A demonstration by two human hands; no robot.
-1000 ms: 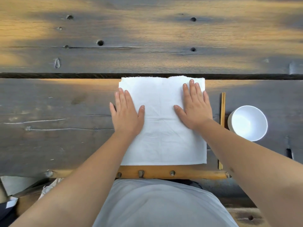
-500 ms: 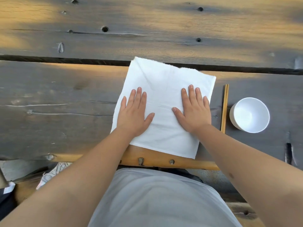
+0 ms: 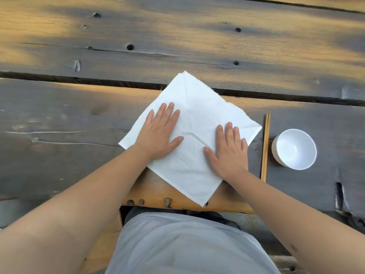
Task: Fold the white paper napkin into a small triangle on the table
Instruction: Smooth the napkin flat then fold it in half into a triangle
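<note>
Head cam looking straight down, so biggest thing first: the wooden table [image 3: 59, 135], dark weathered planks with knot holes and a long gap running across between two boards. Patches of warm light fall across the far planks.

Next up, the white paper napkin [image 3: 199, 119]. It's lying flat and unfolded, turned like a diamond, one corner pointing away from me over that plank gap and the near corner hanging just past the table's front edge. You can see crease lines crossing in the middle.

Both my hands are on it, palms down, fingers spread out flat, not pinching or gripping anything, just pressing. My left hand [image 3: 160, 133] sits on the left half, my right hand [image 3: 229, 149] on the right half, with its outer edge near the napkin's right edge.

Off to the right there's a small white bowl [image 3: 294, 149], looks empty, sitting upright. Between the bowl and the napkin lies a pair of wooden chopsticks [image 3: 265, 147], pointing away from me, just beside the napkin's right corner.
</note>
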